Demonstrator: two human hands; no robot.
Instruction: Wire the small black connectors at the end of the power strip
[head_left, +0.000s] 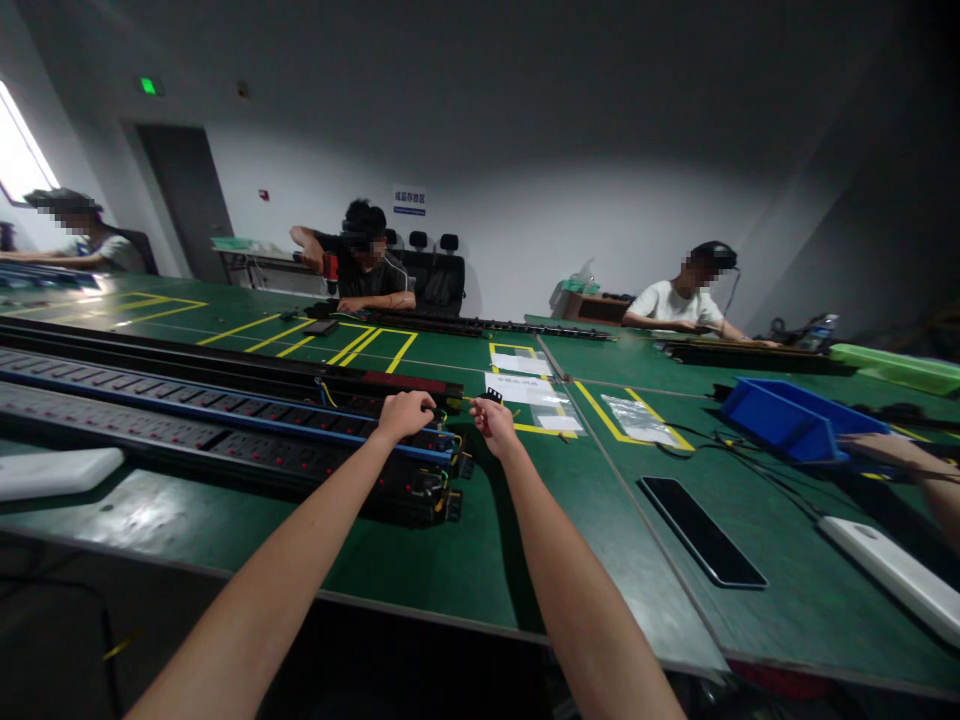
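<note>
Several long black power strips with red dots lie side by side on the green table, their wired ends towards the middle. My left hand (405, 415) is closed over the end of one power strip (352, 408), with its fingers bent; the fingertips are partly hidden. Just right of it, my right hand (493, 422) pinches a small black end piece (491, 395) with slots. A yellow wire runs between that piece and the strip end. Nearer to me, other strip ends show loose wires and black end pieces (454, 505).
A phone (701, 530), a blue bin (787, 415) and a white bar (892, 570) lie on the right. Another person's hand (885, 450) reaches to the bin. Across the table (465, 580), a person (367, 260) holds a red power drill (330, 268); others sit left and right.
</note>
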